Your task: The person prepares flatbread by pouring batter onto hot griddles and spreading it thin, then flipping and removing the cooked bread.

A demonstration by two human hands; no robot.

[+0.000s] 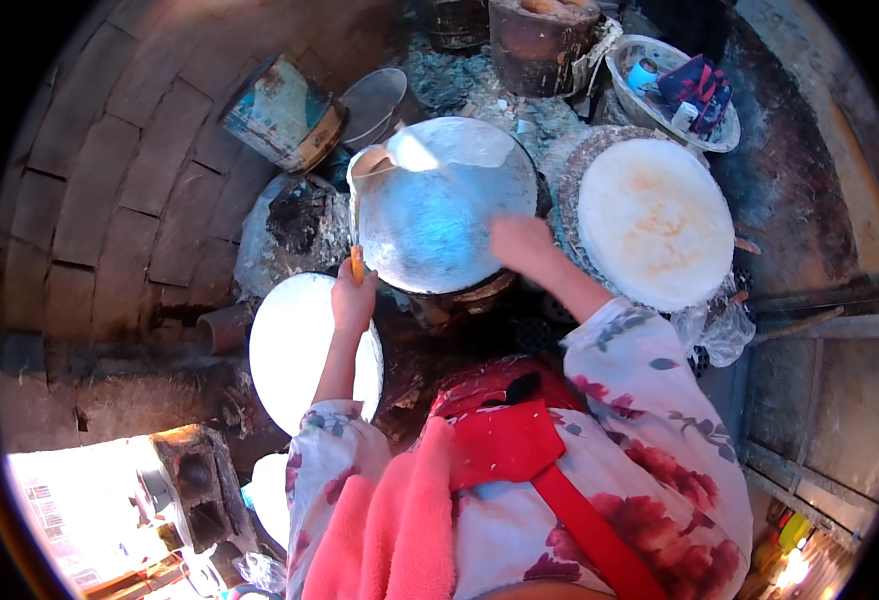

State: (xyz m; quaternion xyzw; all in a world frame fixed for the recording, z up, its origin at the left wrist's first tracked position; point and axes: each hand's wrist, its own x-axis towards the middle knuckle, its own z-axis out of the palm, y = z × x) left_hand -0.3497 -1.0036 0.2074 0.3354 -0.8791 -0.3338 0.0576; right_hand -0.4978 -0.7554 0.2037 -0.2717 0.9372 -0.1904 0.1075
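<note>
A round metal griddle sits over a stove in front of me, with a pale film along its far edge. My left hand is closed on the orange handle of a ladle, whose bowl rests near the griddle's far left rim. Over the griddle's right side is my right hand, blurred; whether its fingers hold anything cannot be told. A blurred white streak lies near the ladle bowl. On the right, a round white flatbread or its tray has light brown patches. A bright white round surface lies beside my left forearm.
Behind the griddle stand a paint-worn bucket, a clear plastic bucket and a clay stove. A basin at the upper right holds a blue container and a dark cloth bag. Plastic bags lie at the right; a block wall borders the left.
</note>
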